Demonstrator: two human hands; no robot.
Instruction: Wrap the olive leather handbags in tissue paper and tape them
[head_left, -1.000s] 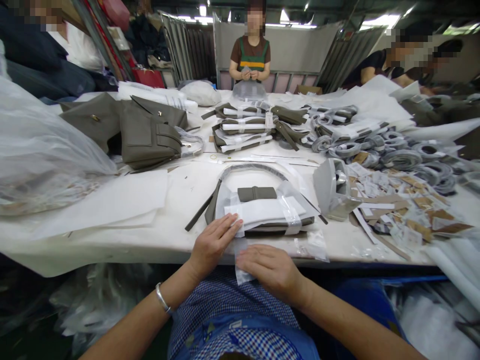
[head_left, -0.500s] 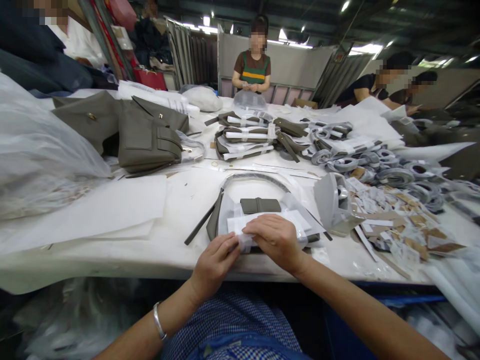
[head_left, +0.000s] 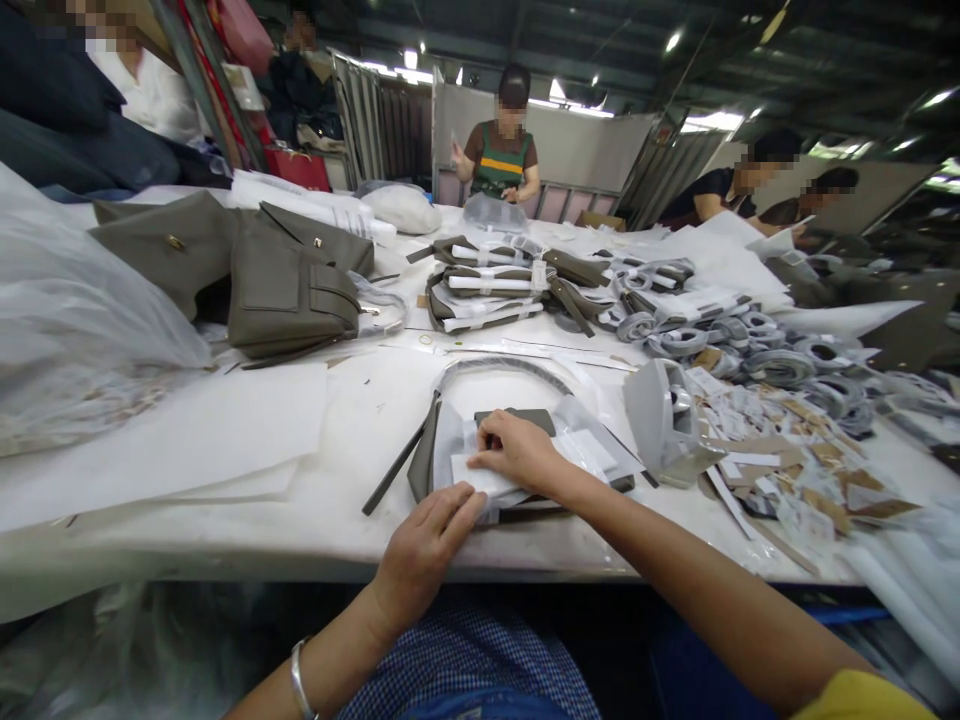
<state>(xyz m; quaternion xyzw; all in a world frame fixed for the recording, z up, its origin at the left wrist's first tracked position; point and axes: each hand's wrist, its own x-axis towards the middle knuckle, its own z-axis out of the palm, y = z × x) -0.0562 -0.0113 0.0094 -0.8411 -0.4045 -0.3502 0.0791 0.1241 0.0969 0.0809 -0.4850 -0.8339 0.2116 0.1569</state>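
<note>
An olive-grey handbag (head_left: pixel 424 462) lies on the table in front of me, mostly covered by white wrapping paper (head_left: pixel 585 450). Its handle (head_left: pixel 517 364) arches away from me in clear wrap, and part of a small flap (head_left: pixel 536 420) shows behind my right hand. My left hand (head_left: pixel 431 535) has its fingers together at the paper's near-left edge, closed on it. Above the middle of the paper, my right hand (head_left: pixel 517 452) is closed in a pinch, its fingertips curled down. What lies between those fingertips cannot be made out.
A grey tape dispenser (head_left: pixel 660 415) stands right of the bag, beside a heap of tags (head_left: pixel 795 430). Wrapped straps (head_left: pixel 780 362) pile behind. More olive-grey bags (head_left: pixel 289 295) and paper sheets (head_left: pixel 262 430) lie left. A co-worker (head_left: pixel 501 150) stands across the table.
My right hand has moved up and slightly left, from the paper's near edge to above its middle. The left hand stays by the edge. Across the table, the co-worker has raised one hand.
</note>
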